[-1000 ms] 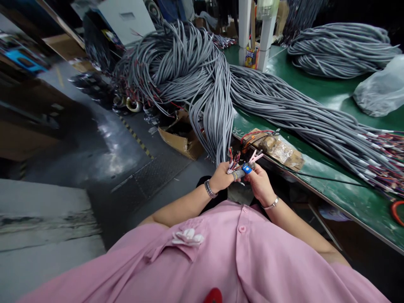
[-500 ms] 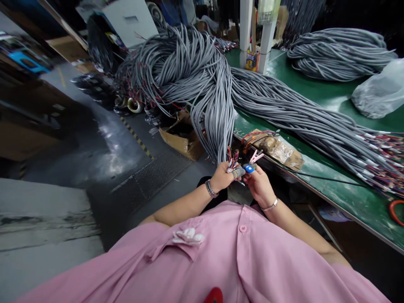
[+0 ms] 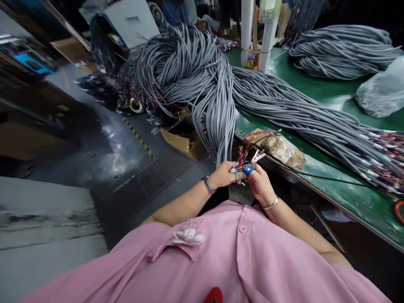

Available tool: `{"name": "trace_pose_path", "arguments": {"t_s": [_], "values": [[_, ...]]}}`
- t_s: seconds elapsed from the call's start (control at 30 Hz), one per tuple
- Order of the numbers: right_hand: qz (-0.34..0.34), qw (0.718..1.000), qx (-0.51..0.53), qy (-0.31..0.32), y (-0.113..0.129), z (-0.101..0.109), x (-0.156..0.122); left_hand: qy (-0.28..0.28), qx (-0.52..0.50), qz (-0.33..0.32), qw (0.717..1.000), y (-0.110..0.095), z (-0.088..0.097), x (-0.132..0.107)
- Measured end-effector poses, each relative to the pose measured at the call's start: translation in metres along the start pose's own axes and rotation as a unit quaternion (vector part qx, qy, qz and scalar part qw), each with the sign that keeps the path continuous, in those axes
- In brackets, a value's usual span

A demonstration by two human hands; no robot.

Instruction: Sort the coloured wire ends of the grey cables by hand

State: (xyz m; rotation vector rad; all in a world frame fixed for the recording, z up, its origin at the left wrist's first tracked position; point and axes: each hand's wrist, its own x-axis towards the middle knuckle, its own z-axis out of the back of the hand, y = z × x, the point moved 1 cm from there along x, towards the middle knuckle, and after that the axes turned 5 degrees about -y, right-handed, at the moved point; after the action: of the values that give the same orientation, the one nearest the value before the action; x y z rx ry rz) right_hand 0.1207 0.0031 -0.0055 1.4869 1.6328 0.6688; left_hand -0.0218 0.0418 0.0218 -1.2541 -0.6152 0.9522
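Observation:
Below the hanging bundle of grey cables (image 3: 217, 113), my left hand (image 3: 223, 174) is closed round a cable end with thin coloured wires (image 3: 242, 156) fanning out of it. The wires lean right, toward my other hand. My right hand (image 3: 259, 183) is pinched close beside it, fingertips nearly meeting the left ones. A small blue piece (image 3: 248, 170) shows at its thumb and finger; whether it is held or worn I cannot tell. Grey coverings sit on fingertips of both hands. Just above my right fingers is a pink clip-like thing (image 3: 258, 156).
Long grey cables (image 3: 293, 107) with white-banded, stripped ends lie across the green bench (image 3: 334, 179). Taped cardboard (image 3: 284, 152) rests at its edge. A coiled cable bundle (image 3: 344, 50) and a plastic bag (image 3: 380, 90) are behind. An open carton (image 3: 181, 141) stands on the floor.
The coloured wires in my left hand have tipped from nearly upright to leaning right, toward my right fingers. Both hands stay close together in about the same place.

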Motion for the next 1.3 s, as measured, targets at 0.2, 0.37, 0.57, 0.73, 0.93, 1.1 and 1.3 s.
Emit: {"name": "trace_pose_path", "arguments": {"t_s": [0.2,0.37,0.57,0.73,0.93,1.1,1.3], "values": [[-0.004,1.000,0.004,-0.025,0.002,0.009,-0.001,-0.073,-0.102,-0.020,0.992,0.006,-0.004,-0.001],[-0.005,1.000,-0.019,-0.005,0.003,0.020,-0.003,-0.101,-0.110,-0.013,0.989,0.006,-0.002,-0.001],[0.025,0.998,-0.057,-0.020,0.005,0.018,0.000,-0.109,-0.099,-0.017,0.989,0.000,-0.005,-0.001],[0.038,0.996,-0.068,-0.041,0.004,0.018,0.001,-0.119,-0.103,-0.004,0.987,0.001,-0.008,0.001],[-0.003,0.998,-0.062,0.000,0.000,0.019,-0.003,-0.145,-0.137,-0.025,0.980,0.004,-0.010,0.003],[-0.006,0.999,-0.050,-0.006,0.000,0.021,-0.002,-0.146,-0.121,-0.029,0.981,0.000,-0.010,0.002],[-0.024,1.000,0.013,0.007,0.004,0.023,-0.002,-0.135,-0.164,-0.020,0.977,0.002,-0.006,0.002]]}}
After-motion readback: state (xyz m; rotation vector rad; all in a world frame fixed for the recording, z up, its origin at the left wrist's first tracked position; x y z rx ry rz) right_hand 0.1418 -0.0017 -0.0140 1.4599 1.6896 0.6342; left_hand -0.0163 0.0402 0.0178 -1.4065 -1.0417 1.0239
